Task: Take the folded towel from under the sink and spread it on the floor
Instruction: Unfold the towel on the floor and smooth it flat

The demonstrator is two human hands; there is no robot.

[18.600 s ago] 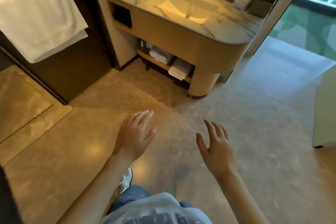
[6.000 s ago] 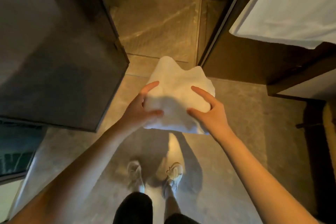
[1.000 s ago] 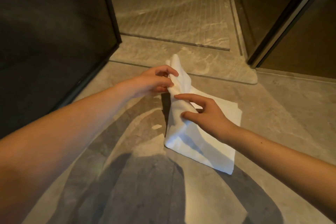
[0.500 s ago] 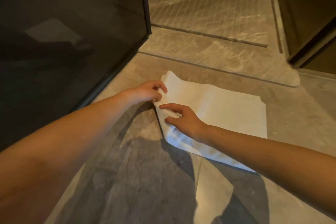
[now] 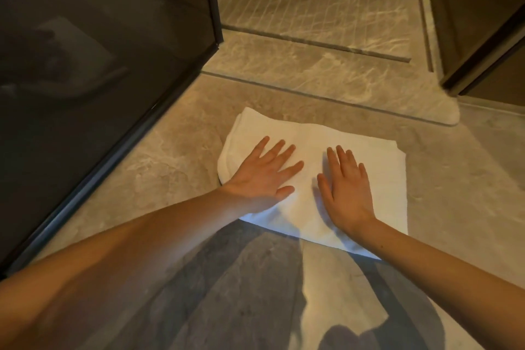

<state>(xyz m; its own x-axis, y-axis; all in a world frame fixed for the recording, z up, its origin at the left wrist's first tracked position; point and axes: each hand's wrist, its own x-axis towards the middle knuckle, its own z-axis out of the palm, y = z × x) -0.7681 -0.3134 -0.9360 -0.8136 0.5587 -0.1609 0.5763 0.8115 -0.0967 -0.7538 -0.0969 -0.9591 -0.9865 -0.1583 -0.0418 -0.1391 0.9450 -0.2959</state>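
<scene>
Half a second ago the left hand point(image 5: 264, 176) was pinching the near-left corner of the towel point(image 5: 312, 136) and the right hand point(image 5: 348, 187) was reaching in beside it. Now both have let go of the edge, moved onto the middle of the cloth and lie palm-down on it.

From the head camera, the only view there is, the white towel lies flat on the floor point(image 5: 170, 165), just short of the marble threshold point(image 5: 326, 77) and near the foot of the dark glass panel point(image 5: 99, 65). The left hand's fingers point(image 5: 279, 150) are straight and fanned apart, with the thumb out to the side. The right hand's fingers point(image 5: 345, 159) are straight and lie closer together, its thumb turned toward the left hand. Neither hand grips anything; both press or rest on the cloth.

The towel looks soft, light and limp, so it should give under the palms and crease instead of sliding as one piece. Its left edge looks thick and rounded, so I'd guess a fold is still doubled there. If it is to open further, the corners or that doubled left edge are the places to pinch; the flat middle offers nothing to hold. Smoothing outward from the centre should take out the shallow ripple between the hands.
</scene>
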